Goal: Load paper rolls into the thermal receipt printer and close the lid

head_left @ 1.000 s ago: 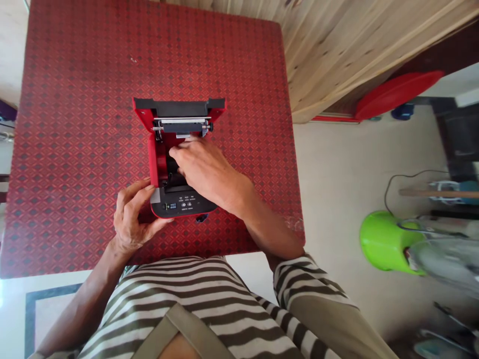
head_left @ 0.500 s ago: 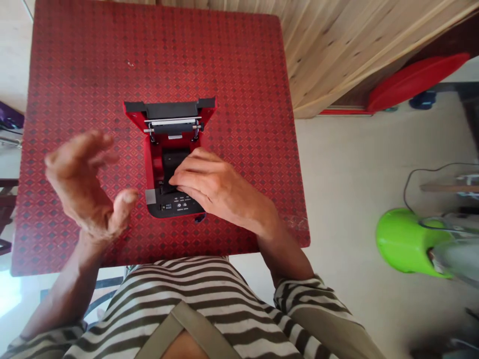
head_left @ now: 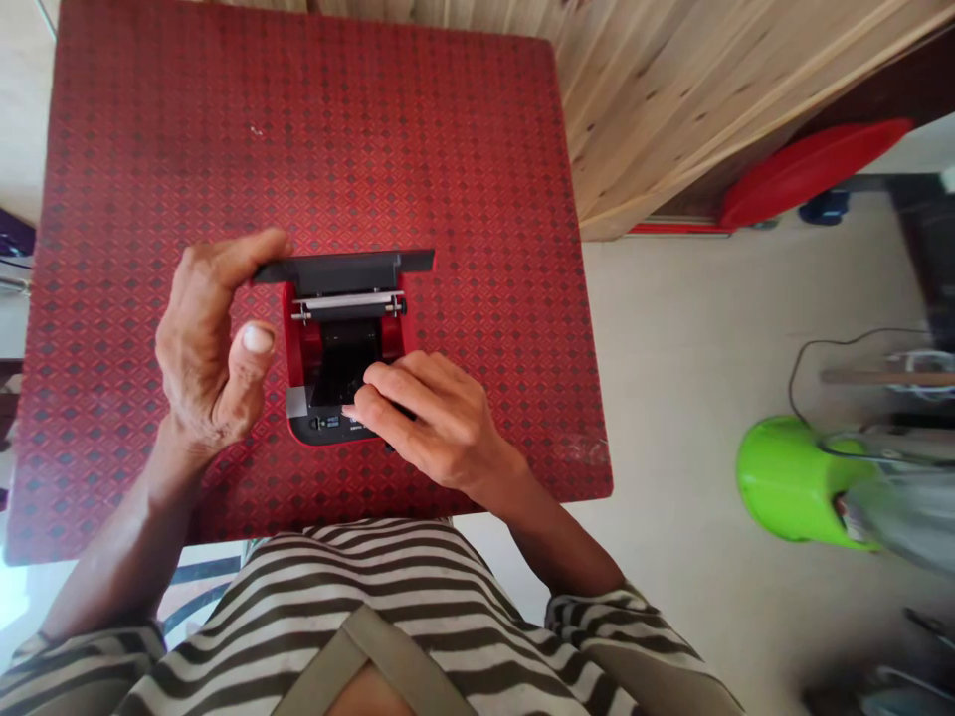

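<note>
Printer (head_left: 295,343), panel (head_left: 305,428) toward person (head_left: 418,607), long axis apparently front-to-back.

The machine's lid (head_left: 343,271) looks like matt black plastic, its body (head_left: 293,348) smooth red plastic; the crossbar (head_left: 348,300) has a metallic shine. The black lining (head_left: 349,350) looks glossy. The tabletop (head_left: 477,179) is smooth with a soft sheen. The planks (head_left: 671,89) look like knotty wood, the shirt (head_left: 373,567) is soft, matt cloth, the bucket (head_left: 783,477) shiny plastic, and the floor (head_left: 671,328) smooth, faintly glossy.
</note>
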{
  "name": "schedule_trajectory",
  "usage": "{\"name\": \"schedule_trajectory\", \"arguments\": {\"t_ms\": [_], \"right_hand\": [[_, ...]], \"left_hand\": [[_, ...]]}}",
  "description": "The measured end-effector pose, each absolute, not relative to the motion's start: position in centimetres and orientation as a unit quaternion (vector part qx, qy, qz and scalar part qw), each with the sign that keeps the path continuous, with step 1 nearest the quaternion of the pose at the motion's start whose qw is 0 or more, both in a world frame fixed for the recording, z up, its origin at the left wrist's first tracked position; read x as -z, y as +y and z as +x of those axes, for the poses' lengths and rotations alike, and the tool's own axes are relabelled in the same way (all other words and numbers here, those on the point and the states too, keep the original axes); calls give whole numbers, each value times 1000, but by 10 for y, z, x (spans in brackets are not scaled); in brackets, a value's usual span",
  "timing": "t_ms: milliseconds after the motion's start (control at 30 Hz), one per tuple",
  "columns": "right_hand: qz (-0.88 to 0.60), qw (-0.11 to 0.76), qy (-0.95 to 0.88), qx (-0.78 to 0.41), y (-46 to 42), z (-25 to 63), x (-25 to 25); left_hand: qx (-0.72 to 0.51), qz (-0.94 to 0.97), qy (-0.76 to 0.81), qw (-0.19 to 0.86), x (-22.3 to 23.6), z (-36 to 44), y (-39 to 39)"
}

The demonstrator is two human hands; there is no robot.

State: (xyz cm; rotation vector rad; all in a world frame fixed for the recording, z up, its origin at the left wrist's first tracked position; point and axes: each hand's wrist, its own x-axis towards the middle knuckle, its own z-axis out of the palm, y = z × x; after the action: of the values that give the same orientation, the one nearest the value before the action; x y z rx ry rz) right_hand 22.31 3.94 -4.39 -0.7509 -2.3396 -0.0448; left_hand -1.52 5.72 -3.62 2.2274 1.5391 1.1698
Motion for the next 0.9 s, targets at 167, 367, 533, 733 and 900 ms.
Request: {"name": "schedule_trajectory", "arguments": {"t_ms": [167, 367, 533, 733, 900], "right_hand": [[-297, 286, -910, 31, 31, 228, 40], [-299, 312, -902, 17, 26, 230, 44], [-304, 312, -900, -2, 27, 231, 50], [-319, 403, -855, -72, 30, 238, 51], [-435, 476, -743, -180, 52, 247, 66]], "left_hand": [[-408, 809, 416, 80, 48, -23, 43], [-383, 836, 386, 73, 71, -23, 25], [-370, 841, 392, 51, 80, -24, 22], [-381, 840, 383, 42, 83, -21, 23], [-378, 835, 397, 38, 85, -20, 24]]}}
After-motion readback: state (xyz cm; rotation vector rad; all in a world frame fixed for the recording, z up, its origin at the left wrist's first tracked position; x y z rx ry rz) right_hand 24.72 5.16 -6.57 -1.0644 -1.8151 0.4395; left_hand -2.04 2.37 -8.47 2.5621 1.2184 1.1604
